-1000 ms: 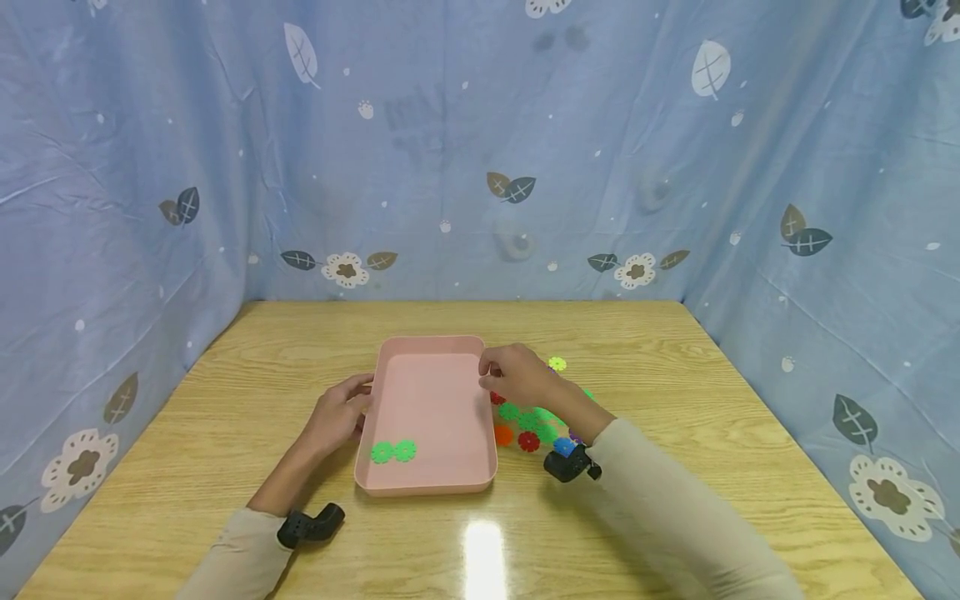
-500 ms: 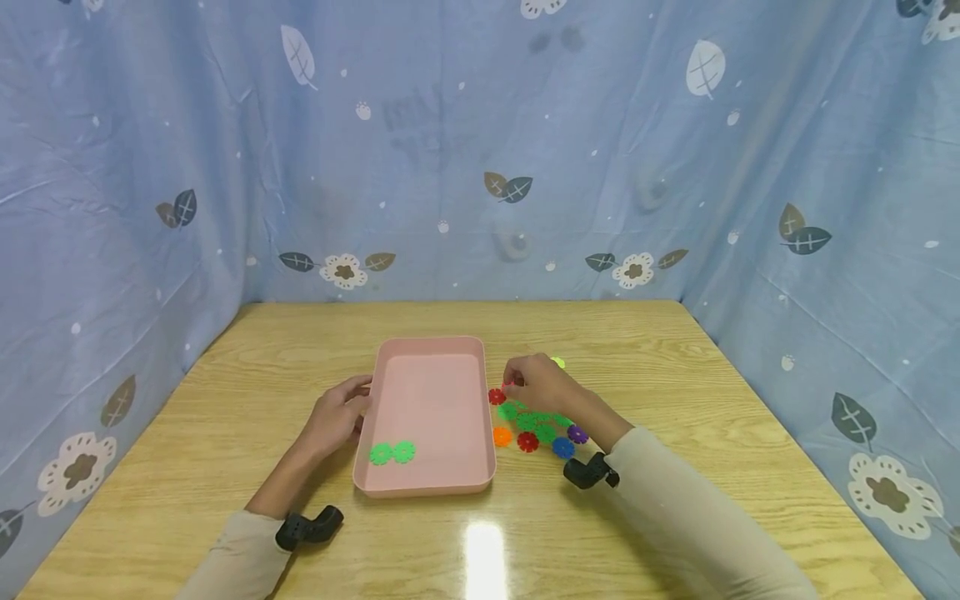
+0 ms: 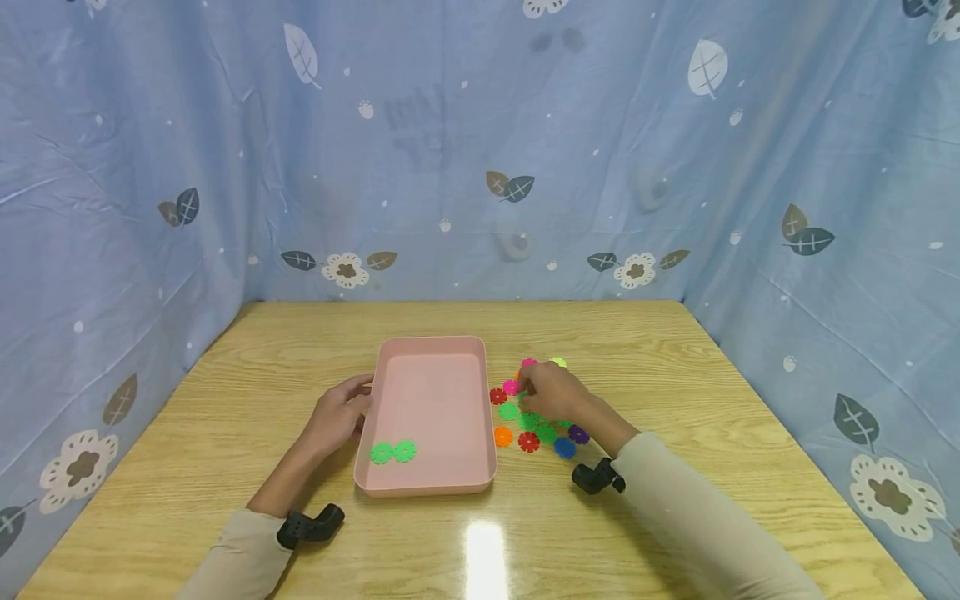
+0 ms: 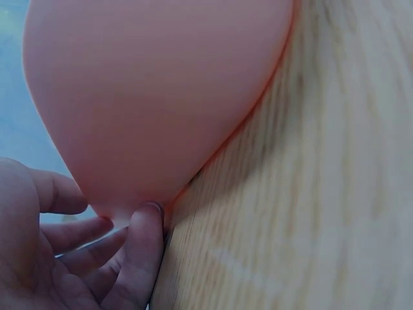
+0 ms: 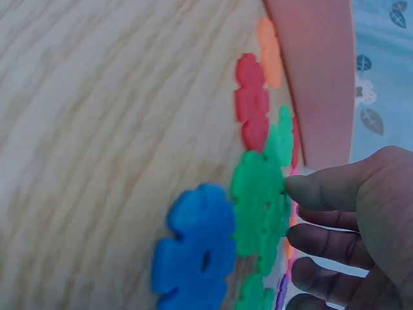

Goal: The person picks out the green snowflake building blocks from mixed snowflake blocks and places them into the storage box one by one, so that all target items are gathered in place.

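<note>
My left hand (image 3: 339,419) is at the left wall of a pink tray (image 3: 431,490). In the left wrist view its thumb and fingertips touch the tray's outside, with no curl around the rim. Two green flower-shaped plastic discs (image 3: 393,452) lie side by side in the tray's near left corner. To the right of the tray, my right hand (image 3: 553,392) reaches down over a spread of similar discs. Its thumb and fingers are apart at the green discs (image 5: 258,203), with none plainly pinched. The palm hides part of the pile.
Around the right hand lie a blue disc (image 3: 565,447), a purple disc (image 3: 578,433), red discs (image 3: 528,442), an orange disc (image 3: 503,436), a pink disc (image 3: 511,387) and a yellow disc (image 3: 558,362). A blue patterned curtain (image 3: 450,150) stands behind the wooden table (image 3: 300,333).
My right hand has moved right and slightly nearer, from beside the tray's right rim to over the green discs. The left hand and the tray stay put.
</note>
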`<state>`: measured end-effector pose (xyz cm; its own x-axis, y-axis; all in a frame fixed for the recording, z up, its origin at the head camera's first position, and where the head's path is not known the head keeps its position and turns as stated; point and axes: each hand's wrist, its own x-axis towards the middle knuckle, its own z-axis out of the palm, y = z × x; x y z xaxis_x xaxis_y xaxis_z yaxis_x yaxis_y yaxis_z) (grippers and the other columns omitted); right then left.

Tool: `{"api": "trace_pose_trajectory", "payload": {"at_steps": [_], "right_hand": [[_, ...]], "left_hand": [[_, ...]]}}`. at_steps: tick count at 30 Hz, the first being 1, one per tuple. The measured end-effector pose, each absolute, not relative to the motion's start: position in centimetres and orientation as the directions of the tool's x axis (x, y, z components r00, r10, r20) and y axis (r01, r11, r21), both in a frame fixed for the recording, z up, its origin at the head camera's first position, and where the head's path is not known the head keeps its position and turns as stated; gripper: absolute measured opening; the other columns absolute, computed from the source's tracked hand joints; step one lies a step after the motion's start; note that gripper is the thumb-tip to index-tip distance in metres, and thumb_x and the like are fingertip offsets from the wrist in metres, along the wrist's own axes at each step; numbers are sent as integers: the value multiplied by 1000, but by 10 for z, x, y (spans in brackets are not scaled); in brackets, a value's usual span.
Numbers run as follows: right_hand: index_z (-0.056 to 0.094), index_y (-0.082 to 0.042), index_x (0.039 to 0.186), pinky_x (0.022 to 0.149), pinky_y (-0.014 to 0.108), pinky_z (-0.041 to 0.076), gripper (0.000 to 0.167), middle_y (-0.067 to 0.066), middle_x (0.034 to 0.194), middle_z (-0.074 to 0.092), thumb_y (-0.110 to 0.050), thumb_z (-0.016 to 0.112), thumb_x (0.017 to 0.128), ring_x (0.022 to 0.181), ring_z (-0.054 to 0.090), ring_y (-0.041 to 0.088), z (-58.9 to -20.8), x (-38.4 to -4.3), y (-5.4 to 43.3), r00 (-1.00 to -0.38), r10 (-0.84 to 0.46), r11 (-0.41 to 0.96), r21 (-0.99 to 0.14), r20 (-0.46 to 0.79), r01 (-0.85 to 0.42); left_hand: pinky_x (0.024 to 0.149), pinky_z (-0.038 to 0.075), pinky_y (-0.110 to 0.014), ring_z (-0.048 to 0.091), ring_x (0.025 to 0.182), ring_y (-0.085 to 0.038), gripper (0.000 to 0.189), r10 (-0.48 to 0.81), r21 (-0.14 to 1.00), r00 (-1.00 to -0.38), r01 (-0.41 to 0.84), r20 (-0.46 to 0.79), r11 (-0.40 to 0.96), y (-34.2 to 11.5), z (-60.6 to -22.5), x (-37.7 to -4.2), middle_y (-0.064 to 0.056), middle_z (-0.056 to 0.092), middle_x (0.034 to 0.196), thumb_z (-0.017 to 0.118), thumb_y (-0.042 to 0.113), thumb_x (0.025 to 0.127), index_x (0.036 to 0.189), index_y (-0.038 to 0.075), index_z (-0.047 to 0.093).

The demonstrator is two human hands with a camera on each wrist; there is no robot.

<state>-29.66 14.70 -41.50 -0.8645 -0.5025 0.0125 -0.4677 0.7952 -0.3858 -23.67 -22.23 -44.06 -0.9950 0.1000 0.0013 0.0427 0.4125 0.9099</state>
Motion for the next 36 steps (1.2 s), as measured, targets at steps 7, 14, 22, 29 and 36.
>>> {"api": "trace_pose_trajectory", "payload": {"at_steps": [7, 14, 22, 29, 36], "right_hand": [[70, -9, 104, 59, 31, 50, 19, -3, 84, 64, -21, 76, 91, 69, 56, 13, -414, -294, 147, -881, -473, 841, -302, -5, -450], [68, -12, 83, 55, 29, 45, 14, 0, 81, 62, -21, 76, 90, 68, 54, 14, -416, -293, 146, -896, -445, 866, -255, -4, -429], [62, -13, 79, 54, 30, 43, 19, -1, 77, 57, -20, 76, 90, 66, 51, 15, -417, -294, 146, -899, -439, 873, -242, -6, -424], [65, -5, 99, 66, 33, 53, 14, 3, 89, 66, -9, 73, 89, 71, 57, 16, -415, -294, 146, -887, -462, 835, -331, 14, -440], [65, -2, 101, 63, 28, 51, 17, 3, 82, 65, 7, 62, 88, 62, 52, 15, -410, -292, 145, -859, -505, 776, -394, 81, -493]], "left_hand": [[63, 61, -37, 70, 74, -26, 49, 101, 908, -995, 47, 5, 416, -222, -441, -236, -27, 56, 139, 42, 18, 107, 152, 1, 40], [63, 61, -37, 70, 74, -26, 49, 96, 908, -995, 40, 0, 417, -222, -441, -235, -27, 56, 140, 42, 18, 107, 153, 1, 40], [63, 61, -37, 70, 73, -26, 49, 82, 905, -997, 33, -2, 425, -222, -441, -236, -26, 57, 139, 43, 18, 106, 152, 2, 41], [62, 61, -37, 70, 73, -26, 48, 80, 909, -997, 33, -1, 416, -222, -442, -236, -26, 57, 139, 43, 18, 106, 152, 2, 42], [63, 61, -37, 70, 73, -26, 49, 85, 911, -996, 35, 0, 410, -222, -442, -237, -26, 57, 139, 43, 18, 106, 152, 2, 41]]}}
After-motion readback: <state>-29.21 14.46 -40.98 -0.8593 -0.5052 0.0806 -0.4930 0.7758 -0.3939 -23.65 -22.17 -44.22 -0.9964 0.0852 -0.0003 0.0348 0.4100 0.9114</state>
